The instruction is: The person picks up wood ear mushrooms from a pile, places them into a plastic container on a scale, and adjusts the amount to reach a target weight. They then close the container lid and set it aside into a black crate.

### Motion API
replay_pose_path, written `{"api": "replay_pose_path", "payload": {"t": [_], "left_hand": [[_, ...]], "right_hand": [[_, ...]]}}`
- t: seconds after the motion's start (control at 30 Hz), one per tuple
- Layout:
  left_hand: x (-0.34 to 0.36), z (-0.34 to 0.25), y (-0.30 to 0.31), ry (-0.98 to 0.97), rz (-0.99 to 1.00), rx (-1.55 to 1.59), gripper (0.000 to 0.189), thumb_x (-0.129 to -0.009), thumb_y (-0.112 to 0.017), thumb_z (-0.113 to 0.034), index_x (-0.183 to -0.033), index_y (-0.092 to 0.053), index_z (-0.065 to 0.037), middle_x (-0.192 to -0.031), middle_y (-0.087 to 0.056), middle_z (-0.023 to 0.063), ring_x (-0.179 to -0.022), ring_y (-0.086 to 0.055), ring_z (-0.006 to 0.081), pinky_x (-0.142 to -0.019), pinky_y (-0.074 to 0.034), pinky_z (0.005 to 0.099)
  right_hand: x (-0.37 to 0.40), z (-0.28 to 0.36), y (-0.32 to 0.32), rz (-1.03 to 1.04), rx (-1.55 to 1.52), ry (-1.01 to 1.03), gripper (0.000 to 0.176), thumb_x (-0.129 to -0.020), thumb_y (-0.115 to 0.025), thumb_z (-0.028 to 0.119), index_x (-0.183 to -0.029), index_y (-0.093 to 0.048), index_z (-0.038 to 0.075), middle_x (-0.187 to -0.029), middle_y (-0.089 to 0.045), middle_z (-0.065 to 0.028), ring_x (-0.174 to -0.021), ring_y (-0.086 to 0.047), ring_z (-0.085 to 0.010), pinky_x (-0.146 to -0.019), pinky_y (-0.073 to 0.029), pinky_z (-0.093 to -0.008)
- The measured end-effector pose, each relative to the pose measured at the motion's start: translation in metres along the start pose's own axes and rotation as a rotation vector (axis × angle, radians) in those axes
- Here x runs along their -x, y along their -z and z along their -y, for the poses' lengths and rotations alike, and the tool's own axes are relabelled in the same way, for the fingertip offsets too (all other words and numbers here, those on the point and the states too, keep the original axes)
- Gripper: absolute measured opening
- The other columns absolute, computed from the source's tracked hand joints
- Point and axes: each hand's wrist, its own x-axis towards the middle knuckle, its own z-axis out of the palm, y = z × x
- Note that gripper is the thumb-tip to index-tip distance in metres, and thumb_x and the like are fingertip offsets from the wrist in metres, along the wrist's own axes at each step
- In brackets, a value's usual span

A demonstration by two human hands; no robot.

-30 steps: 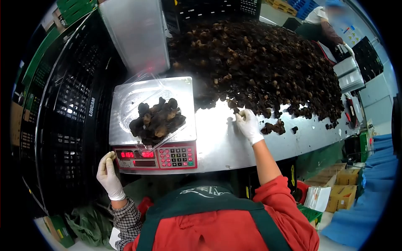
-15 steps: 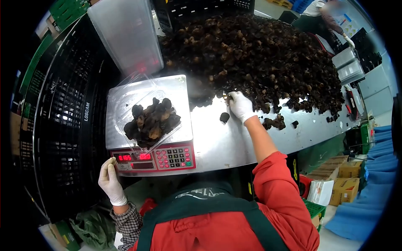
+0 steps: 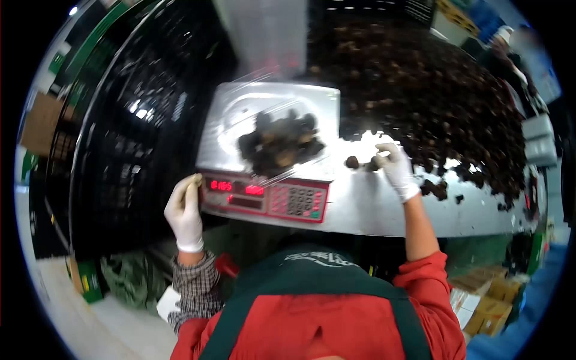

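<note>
A digital scale (image 3: 264, 207) with red lit digits stands at the table's front. On its metal plate lies a clear plastic container (image 3: 231, 129), partly blurred, with a heap of dark wood ear mushrooms (image 3: 279, 147) in it. My left hand (image 3: 185, 219), in a white glove, is at the scale's front left corner with its fingertips pressed together; what they pinch, if anything, is hidden. My gloved right hand (image 3: 397, 174) is right of the scale, fingers closed at a dark wood ear piece (image 3: 373, 163). Another loose wood ear piece (image 3: 352, 162) lies just left of it.
A large pile of wood ear mushrooms (image 3: 420, 84) covers the back and right of the metal table (image 3: 384, 210). Stacked clear containers (image 3: 264, 36) stand behind the scale, and a black crate (image 3: 138, 138) is at the left. A person (image 3: 504, 60) is at the far right.
The view has swung, so the scale and table appear further right. My right hand has come back from the pile's edge toward the loose piece. My left hand stays by the scale's corner.
</note>
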Motion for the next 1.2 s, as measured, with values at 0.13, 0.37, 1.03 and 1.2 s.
{"api": "replay_pose_path", "payload": {"t": [0.13,0.37,1.03,1.2], "left_hand": [[-0.002,-0.002,0.013,-0.013,-0.047,0.114,0.02,-0.096,-0.054,-0.008,-0.109,-0.065,0.004,-0.105,-0.068,0.0123,-0.096,-0.064,0.0179,-0.091,-0.05,0.0292],[-0.001,0.004,-0.003,0.153,0.043,0.315,0.02,-0.094,-0.057,-0.006,-0.111,-0.063,0.003,-0.102,-0.068,0.0103,-0.089,-0.063,0.012,-0.084,-0.051,0.0239],[-0.006,-0.007,-0.063,0.503,0.298,0.505,0.047,-0.094,-0.055,-0.012,-0.133,-0.039,0.008,-0.076,-0.064,0.0092,-0.062,-0.061,0.0117,-0.058,-0.051,0.0217],[-0.007,-0.007,-0.05,0.619,0.361,0.789,0.026,-0.095,-0.054,-0.018,-0.11,-0.052,0.003,-0.08,-0.066,0.0127,-0.065,-0.065,0.0185,-0.062,-0.055,0.027]], "right_hand": [[-0.012,0.024,0.008,-0.011,0.168,0.177,0.015,-0.089,-0.061,0.009,-0.101,-0.066,0.002,-0.093,-0.062,-0.004,-0.07,-0.056,-0.011,-0.065,-0.048,-0.0228],[-0.028,0.103,-0.014,0.075,0.031,0.143,0.022,-0.091,-0.059,0.017,-0.106,-0.067,0.002,-0.083,-0.064,-0.0044,-0.068,-0.056,-0.0089,-0.063,-0.048,-0.0233],[-0.139,0.171,-0.093,0.787,-0.863,0.102,0.061,-0.097,-0.04,0.052,-0.12,-0.057,-0.001,-0.096,-0.067,-0.0111,-0.105,-0.059,-0.0252,-0.098,-0.041,-0.0381],[-0.049,0.179,-0.052,0.667,0.252,0.681,0.015,-0.081,-0.067,0.011,-0.096,-0.069,0.008,-0.117,-0.062,-0.0096,-0.121,-0.051,-0.0297,-0.103,-0.04,-0.041]]}}
